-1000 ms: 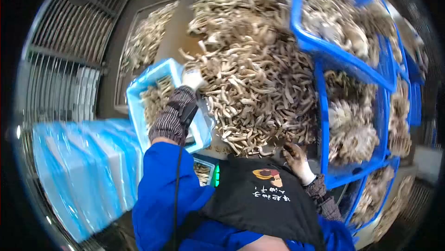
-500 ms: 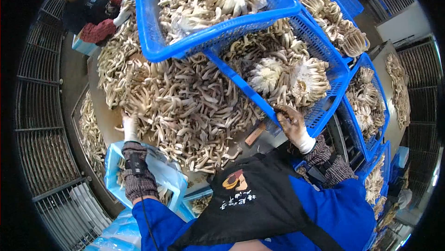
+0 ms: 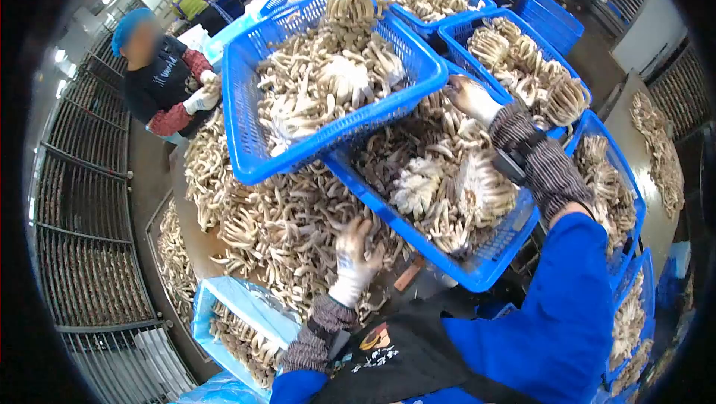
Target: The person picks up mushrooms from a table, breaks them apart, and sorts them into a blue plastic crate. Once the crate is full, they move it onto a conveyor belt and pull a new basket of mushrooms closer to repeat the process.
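Observation:
My left hand (image 3: 353,259), in a whitish glove, lies over the heap of loose mushrooms (image 3: 280,214), fingers spread and holding nothing visible. My right hand (image 3: 471,98) reaches across the far right part of the lower blue basket (image 3: 403,229); its stained fingertips are right at the corner of the upper blue basket (image 3: 328,144), and their grip is blurred. The upper basket overlaps the lower one and is piled with mushrooms. Inside the lower basket sit mushroom clusters (image 3: 481,191) with pale cut bases, among loose mushrooms.
A blue-lined box (image 3: 212,329) holding mushrooms stands at the front left. A wooden handle (image 3: 408,274) lies by the lower basket. More filled blue baskets (image 3: 514,24) line the back and right. Across the table a person (image 3: 160,80) handles mushrooms; another person (image 3: 192,3) stands farther back.
My right hand has left the lower basket's near rim and moved up to the upper basket's corner. My left hand has moved right from the heap's left edge. The view has tilted up.

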Demonstrator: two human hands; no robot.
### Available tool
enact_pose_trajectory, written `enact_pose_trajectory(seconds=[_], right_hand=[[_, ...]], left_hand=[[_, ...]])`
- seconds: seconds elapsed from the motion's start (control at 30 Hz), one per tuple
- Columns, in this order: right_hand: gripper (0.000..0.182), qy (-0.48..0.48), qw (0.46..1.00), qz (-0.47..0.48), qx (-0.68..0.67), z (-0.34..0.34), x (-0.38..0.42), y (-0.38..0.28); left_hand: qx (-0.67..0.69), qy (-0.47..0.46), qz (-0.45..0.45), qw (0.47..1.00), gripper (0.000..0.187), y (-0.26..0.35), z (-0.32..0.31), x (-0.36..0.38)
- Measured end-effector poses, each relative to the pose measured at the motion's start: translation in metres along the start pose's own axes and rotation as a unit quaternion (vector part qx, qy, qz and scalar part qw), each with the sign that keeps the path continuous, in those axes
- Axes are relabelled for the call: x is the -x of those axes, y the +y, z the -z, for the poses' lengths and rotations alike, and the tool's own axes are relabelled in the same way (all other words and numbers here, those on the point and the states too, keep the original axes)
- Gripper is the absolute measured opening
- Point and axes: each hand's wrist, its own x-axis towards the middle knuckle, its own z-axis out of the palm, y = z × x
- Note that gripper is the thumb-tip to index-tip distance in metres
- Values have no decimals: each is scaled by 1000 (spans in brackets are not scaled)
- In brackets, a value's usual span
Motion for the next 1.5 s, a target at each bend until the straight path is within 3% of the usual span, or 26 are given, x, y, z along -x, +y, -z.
enact_pose_trajectory(seconds=[0.07, 0.1, 0.17, 0.37, 0.67, 0.77, 0.83, 0.9, 0.93, 0.97, 1.03, 1.13, 1.17, 1.2, 1.23, 1.27, 1.37, 1.43, 1.5], right_hand=[[36, 13, 998, 34, -51, -27, -54, 22], [37, -86, 991, 27, -98, -24, -64, 29], [38, -145, 984, 50, -88, -35, -95, 28], [40, -250, 962, 101, -44, -62, -130, 36], [44, -345, 919, 192, -12, -61, -120, 41], [46, -347, 900, 263, 1, -63, -93, 52], [47, -316, 895, 316, 1, -54, -73, 53], [67, -341, 913, 188, -124, -30, -55, 33], [64, -336, 931, 129, -63, -35, -53, 37], [61, -304, 932, 160, -114, -34, -45, 47], [61, -276, 948, 89, -130, -3, -24, 23], [54, -174, 980, 100, -19, -34, -13, 53], [51, -150, 982, 109, -15, -40, -13, 60], [51, -161, 984, 76, 9, -40, -16, 58], [52, -171, 984, 42, 33, -41, -22, 54], [52, -168, 986, 8, 12, -42, -26, 55], [56, -171, 982, -74, -15, -49, -33, 54], [68, -131, 987, -92, -2, -49, -28, 52], [72, -132, 966, -214, 51, -62, -28, 50]], left_hand=[[29, -16, 21, 999, 61, 12, -1, 7], [41, -32, 39, 998, 61, 15, 1, 12], [4, -58, 86, 995, 58, 22, 12, 16], [40, -21, 177, 983, 49, 5, 10, 35], [105, -43, 213, 971, 46, 24, -8, 16], [85, -22, 168, 982, 47, 32, -6, 13], [155, -13, 234, 960, 46, 46, 1, 4], [102, -3, 161, 982, 45, 37, -7, 6], [112, -11, 152, 982, 44, 46, -5, -9], [121, -18, 145, 982, 44, 57, -3, -26], [200, -36, 133, 970, 42, 70, -18, -60], [350, -66, 251, 900, 44, 85, -67, -124], [341, -183, 360, 849, 48, 87, -69, -160], [421, -73, 310, 849, 49, 65, -116, -167], [542, -82, 412, 728, 51, 47, -143, -187], [460, -98, 499, 727, 55, 22, -171, -208], [530, -100, 485, 688, 67, -4, -209, -250], [507, -110, 481, 707, 70, 16, -207, -263], [482, -120, 480, 723, 73, 25, -209, -266]])
